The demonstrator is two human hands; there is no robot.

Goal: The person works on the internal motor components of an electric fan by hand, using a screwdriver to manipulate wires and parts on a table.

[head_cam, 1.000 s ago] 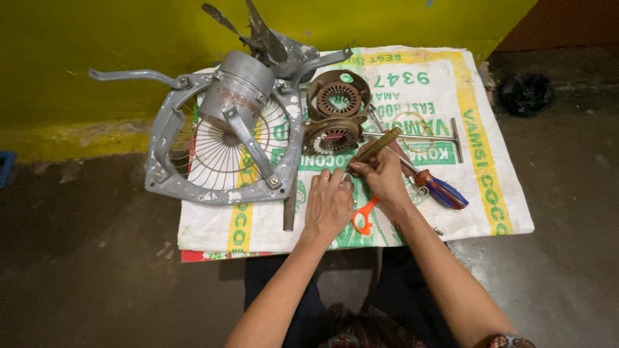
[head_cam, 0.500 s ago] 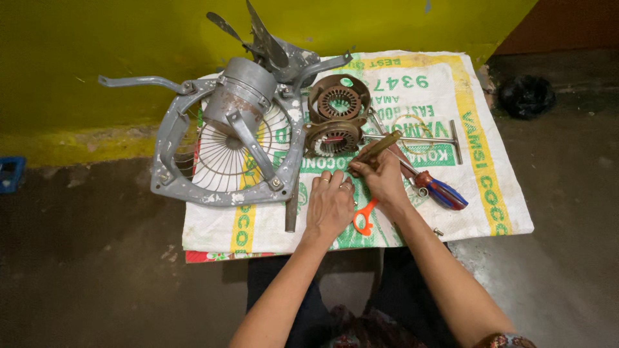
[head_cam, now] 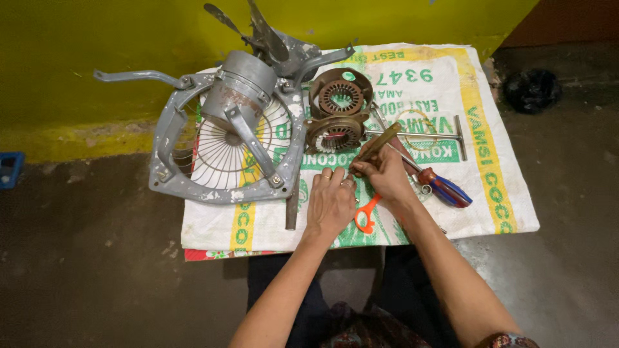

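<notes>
Far to your left, a small blue thing [head_cam: 9, 169] sits on the dark floor by the yellow wall [head_cam: 77, 38]. Next comes the big grey fan frame [head_cam: 169, 138] with its white wire guard [head_cam: 219, 151]. The grey round motor case [head_cam: 240, 90] rests on top of it, and the fan blades [head_cam: 255, 26] stick up behind it. All of this lies partly on a white sack [head_cam: 490, 161] with green and yellow print, spread flat on the floor. A dark metal rod [head_cam: 291, 209] lies on the sack just left of your left hand [head_cam: 330, 205]. That hand lies flat on the sack, palm down, fingers a little spread, holding nothing you can see. Above it sit two round brown motor parts [head_cam: 340, 96], one behind the other. An orange handle [head_cam: 366, 212] peeks out between your two hands. Your right hand [head_cam: 385, 177] is closed around a tool with a brown wooden handle [head_cam: 379, 142], which points up toward the nearer round part. Just to the right lies a screwdriver with a red and blue handle [head_cam: 443, 188], touching the sack. A thin metal T-bar [head_cam: 433, 135] lies above it. Far right, a black bag [head_cam: 532, 90] sits on the floor, well apart from the sack.
</notes>
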